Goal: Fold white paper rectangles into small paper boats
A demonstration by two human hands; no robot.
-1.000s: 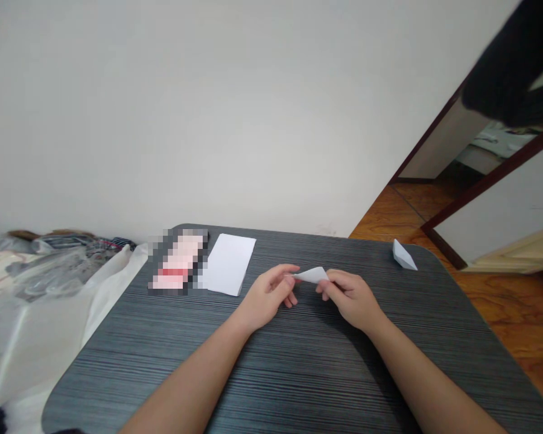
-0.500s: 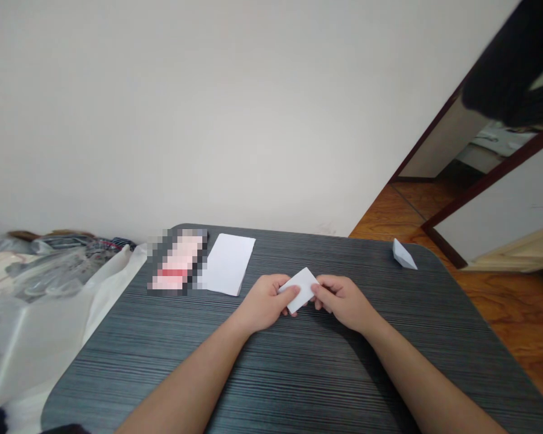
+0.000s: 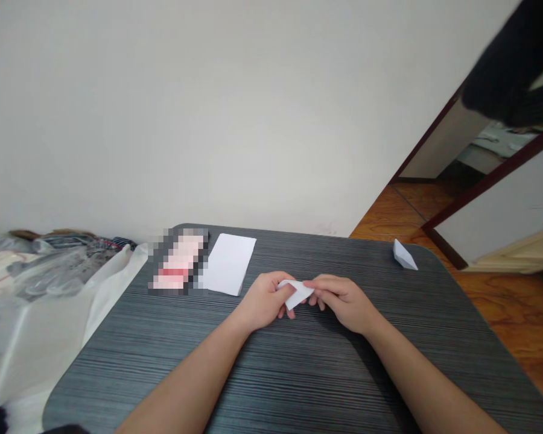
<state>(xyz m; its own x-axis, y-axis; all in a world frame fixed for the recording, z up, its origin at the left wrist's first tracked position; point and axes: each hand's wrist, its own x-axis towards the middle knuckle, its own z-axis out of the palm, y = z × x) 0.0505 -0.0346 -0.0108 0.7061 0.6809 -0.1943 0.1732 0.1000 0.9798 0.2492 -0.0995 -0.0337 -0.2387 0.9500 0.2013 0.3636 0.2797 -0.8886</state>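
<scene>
Between my two hands is a small folded piece of white paper (image 3: 300, 293), held above the dark table. My left hand (image 3: 268, 301) grips its left side, the thumb lying across the top face and the fingers beneath. Closed on the right corner is my right hand (image 3: 342, 299), with thumb and index finger pinching the edge. Part of the paper's underside is hidden by the fingers. A folded white paper shape (image 3: 404, 255), pointed at its ends, rests near the table's far right corner.
The dark wood-grain table (image 3: 271, 374) stands against a pale wall (image 3: 253, 120). A stack of white paper (image 3: 230, 263) lies at the back left, beside a pixelated pink and red item (image 3: 178, 262). Clear plastic bags (image 3: 58, 283) are heaped left of the table.
The paper's upper right flap has been folded over by my right hand, so the white face looks smaller. My right fingers now lie over its corner. The left hand has barely moved.
</scene>
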